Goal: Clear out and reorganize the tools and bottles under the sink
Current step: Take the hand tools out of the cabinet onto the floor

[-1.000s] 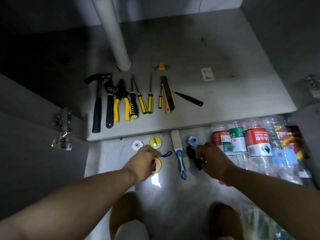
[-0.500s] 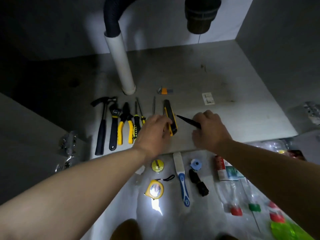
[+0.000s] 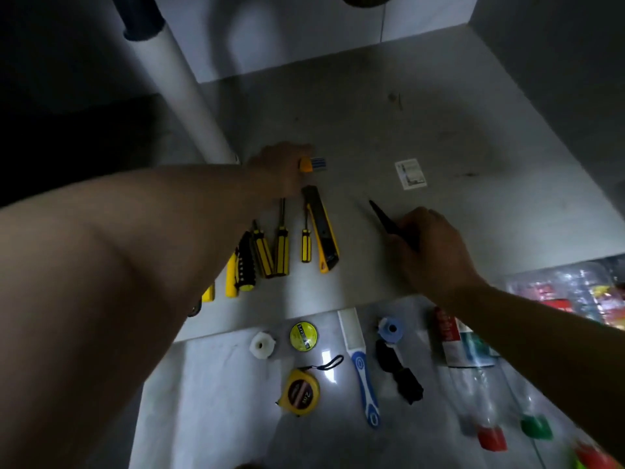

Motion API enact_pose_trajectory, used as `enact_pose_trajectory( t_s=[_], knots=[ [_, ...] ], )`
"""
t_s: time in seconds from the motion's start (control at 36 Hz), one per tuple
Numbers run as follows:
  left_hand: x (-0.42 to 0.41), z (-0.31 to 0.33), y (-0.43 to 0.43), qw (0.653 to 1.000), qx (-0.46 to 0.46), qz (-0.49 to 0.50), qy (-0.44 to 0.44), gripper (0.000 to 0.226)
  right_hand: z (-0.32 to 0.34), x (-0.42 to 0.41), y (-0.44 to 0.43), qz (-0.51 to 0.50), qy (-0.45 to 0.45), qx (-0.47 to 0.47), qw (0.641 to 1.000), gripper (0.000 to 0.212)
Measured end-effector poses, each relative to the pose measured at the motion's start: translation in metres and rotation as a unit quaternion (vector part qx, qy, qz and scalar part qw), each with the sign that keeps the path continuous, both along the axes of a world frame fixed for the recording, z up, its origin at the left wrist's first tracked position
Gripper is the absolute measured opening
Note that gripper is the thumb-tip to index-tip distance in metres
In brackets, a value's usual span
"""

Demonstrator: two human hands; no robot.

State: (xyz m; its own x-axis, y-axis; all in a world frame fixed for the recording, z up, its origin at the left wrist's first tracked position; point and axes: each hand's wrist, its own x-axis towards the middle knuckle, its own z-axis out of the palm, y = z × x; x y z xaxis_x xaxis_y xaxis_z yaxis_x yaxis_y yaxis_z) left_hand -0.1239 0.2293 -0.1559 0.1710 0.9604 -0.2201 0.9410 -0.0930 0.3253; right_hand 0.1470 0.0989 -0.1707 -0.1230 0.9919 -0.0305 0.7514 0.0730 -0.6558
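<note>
Inside the cabinet, my left hand (image 3: 280,164) reaches to the back and grips the orange hex key set (image 3: 313,163) by the white drain pipe (image 3: 182,96). My right hand (image 3: 429,245) holds a slim black tool (image 3: 382,216), its tip pointing up-left over the cabinet floor (image 3: 439,130). Between the hands lie a yellow-black utility knife (image 3: 321,228) and several yellow-black screwdrivers (image 3: 280,245). My left forearm hides the pliers, wrench and hammer further left.
On the floor in front lie a tape measure (image 3: 301,390), a yellow tape roll (image 3: 303,336), a white fitting (image 3: 262,345), a blue-handled scraper (image 3: 360,360), a blue fitting (image 3: 390,328), a black strap (image 3: 399,374) and plastic bottles (image 3: 480,384). A white sticker (image 3: 410,173) sits on the cabinet floor.
My left hand has moved from the screwdriver row back to the hex key set and taken hold of it. My right hand has closed on the black tool and turned it more upright.
</note>
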Motion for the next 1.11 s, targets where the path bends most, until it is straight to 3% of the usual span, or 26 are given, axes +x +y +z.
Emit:
enact_pose_trajectory(
  t_s=[0.19, 0.33, 0.42, 0.47, 0.53, 0.61, 0.69, 0.78, 0.83, 1.0, 1.11],
  knots=[
    [0.012, 0.000, 0.001, 0.996, 0.036, 0.049, 0.060, 0.044, 0.011, 0.012, -0.033, 0.033, 0.097, 0.015, 0.995, 0.011],
    [0.020, 0.005, -0.007, 0.992, 0.025, 0.098, 0.078, 0.037, 0.018, 0.014, -0.076, 0.139, 0.126, -0.018, 0.982, 0.015],
    [0.024, 0.013, -0.019, 0.992, 0.027, 0.107, 0.066, 0.030, 0.014, 0.015, -0.106, 0.218, 0.079, -0.094, 0.968, 0.014],
    [0.025, 0.021, -0.034, 0.991, 0.041, 0.116, 0.045, 0.025, 0.006, 0.015, -0.126, 0.258, -0.005, -0.156, 0.953, 0.013],
    [0.024, 0.033, -0.057, 0.989, 0.055, 0.135, 0.006, 0.022, -0.002, 0.015, -0.145, 0.252, -0.073, -0.229, 0.938, 0.016],
    [0.026, 0.053, -0.104, 0.984, 0.077, 0.133, -0.087, 0.008, -0.009, 0.008, -0.160, 0.225, -0.087, -0.324, 0.915, 0.016],
    [0.028, 0.065, -0.168, 0.960, 0.056, 0.123, -0.246, 0.007, -0.016, -0.008, -0.161, 0.245, -0.112, -0.332, 0.904, 0.024],
    [0.018, 0.065, -0.237, 0.978, 0.046, 0.019, -0.204, 0.004, -0.022, -0.026, -0.158, 0.267, -0.154, -0.319, 0.896, 0.030],
    [0.012, 0.055, -0.278, 0.980, -0.014, -0.012, -0.200, 0.003, -0.028, -0.035, -0.155, 0.257, -0.154, -0.318, 0.900, 0.029],
    [-0.014, -0.009, -0.351, 0.941, -0.174, 0.176, -0.229, 0.012, -0.034, -0.041, -0.153, 0.206, -0.127, -0.309, 0.920, 0.021],
    [-0.028, -0.042, -0.363, 0.872, -0.197, 0.361, -0.264, 0.014, -0.029, -0.030, -0.153, 0.248, -0.095, -0.327, 0.907, 0.014]
  ],
)
